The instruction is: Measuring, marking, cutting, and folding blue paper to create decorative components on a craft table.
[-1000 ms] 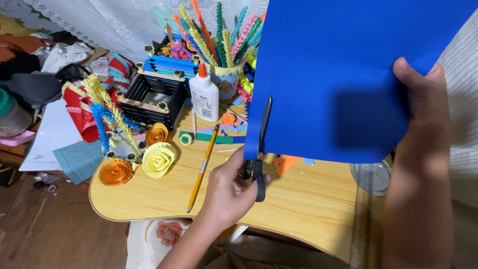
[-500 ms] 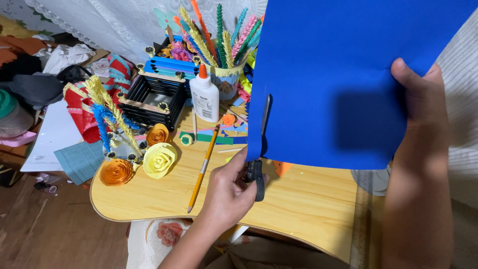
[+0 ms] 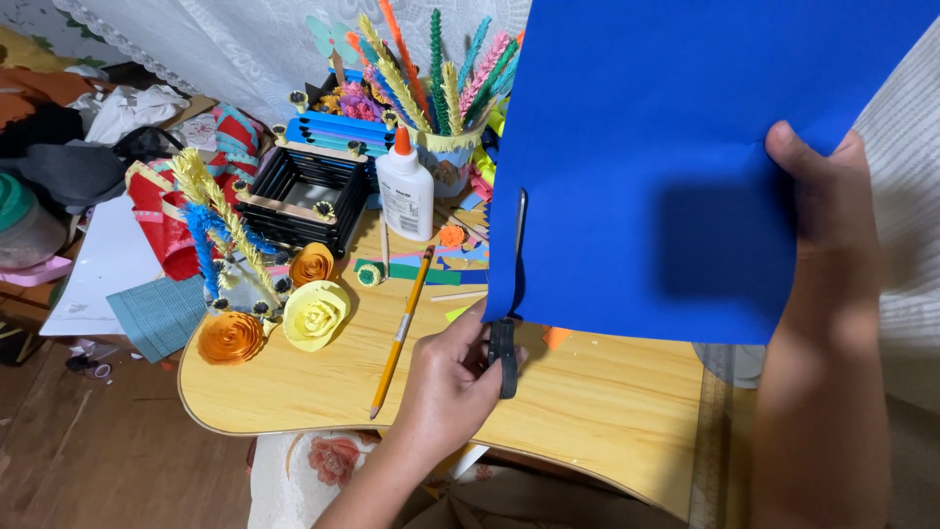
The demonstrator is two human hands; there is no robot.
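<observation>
A large blue paper sheet [image 3: 676, 147] fills the upper right of the view, held up above the wooden table [image 3: 597, 411]. My right hand [image 3: 818, 211] grips its right edge, thumb on the front. My left hand [image 3: 450, 377] holds black-handled scissors [image 3: 507, 323] whose blades run up into the sheet's lower left edge. Only the handles and one blade show against the paper.
On the table lie a yellow pencil [image 3: 401, 333], a white glue bottle [image 3: 405, 191], orange and yellow paper roses [image 3: 313, 313], a black stick box [image 3: 299, 196], and a cup of colourful paper stems [image 3: 446, 88]. Cloth and papers crowd the left side.
The scissors have crept slightly further up along the sheet's left edge. My right hand and the sheet stay nearly still.
</observation>
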